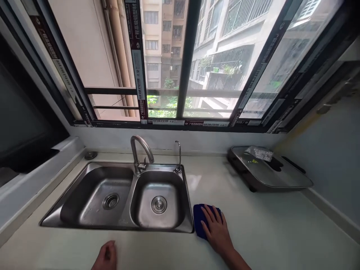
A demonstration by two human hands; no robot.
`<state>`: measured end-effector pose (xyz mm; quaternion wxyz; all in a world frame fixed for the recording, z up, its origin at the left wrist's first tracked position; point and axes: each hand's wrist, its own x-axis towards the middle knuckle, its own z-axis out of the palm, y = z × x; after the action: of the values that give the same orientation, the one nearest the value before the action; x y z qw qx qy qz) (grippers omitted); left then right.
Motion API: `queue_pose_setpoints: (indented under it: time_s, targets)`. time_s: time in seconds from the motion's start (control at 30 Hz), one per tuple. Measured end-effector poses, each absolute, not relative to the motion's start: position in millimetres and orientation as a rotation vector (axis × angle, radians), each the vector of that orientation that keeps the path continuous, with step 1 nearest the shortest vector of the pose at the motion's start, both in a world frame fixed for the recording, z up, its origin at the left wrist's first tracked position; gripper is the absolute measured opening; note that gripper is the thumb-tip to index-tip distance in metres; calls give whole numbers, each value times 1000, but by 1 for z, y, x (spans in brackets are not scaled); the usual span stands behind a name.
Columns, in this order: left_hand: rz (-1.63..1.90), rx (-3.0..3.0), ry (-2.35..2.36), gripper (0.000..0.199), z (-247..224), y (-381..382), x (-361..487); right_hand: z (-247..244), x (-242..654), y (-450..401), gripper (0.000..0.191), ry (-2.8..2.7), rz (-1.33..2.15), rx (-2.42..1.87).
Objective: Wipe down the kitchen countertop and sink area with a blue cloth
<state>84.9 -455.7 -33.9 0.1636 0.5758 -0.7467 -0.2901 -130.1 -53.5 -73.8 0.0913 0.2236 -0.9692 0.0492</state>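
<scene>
On the pale counter [261, 225] below a wide window [185, 63], the right hand [216, 232] lies flat on a dark blue cloth [200, 221], its fingers spread wide and pressing down from above rather than gripping. The cloth sits on the counter just beside the right edge of a steel double sink [118, 227], near its front corner, and the hand covers much of it. The left hand [106, 257] is at the bottom edge of the view, in front of the sink and cut off by the frame. Its fingers look loosely curled, with nothing visible in them, but how far the hand is open and whether it touches the counter cannot be told. Both basins have round steel drains, and a curved faucet [137, 150] stands behind them with a slim spout [177, 144] to its right. Further right, well apart from the cloth, is a flat tray [270, 172] with a dark base and a glossy top. A crumpled silvery pad [258, 153] rests on its far edge, and a black handle [294, 165] lies along its right side.
</scene>
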Motion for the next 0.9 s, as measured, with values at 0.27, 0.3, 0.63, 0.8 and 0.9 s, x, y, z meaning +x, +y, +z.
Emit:
queue_pose_setpoints:
  time_s: [0.27,0.3,0.63,0.8,0.9]
  targets:
    - [-694,1519,-2231,25,-30,-438,89,-88,-70,0,63,-2828,136,622]
    - [-694,1522,-2241,26,-31,-439,90,-88,-66,2,62,-2828,132,615]
    - [-720,1547,-2302,32,-25,-436,88,-76,-46,-59,59,-2901,93,492]
    - [-713,1543,-2300,32,-27,-437,87,-65,-34,-111,58,-2914,150,774]
    - [-710,1508,-2270,30,-33,-438,88,-60,-27,-150,61,-2890,219,968]
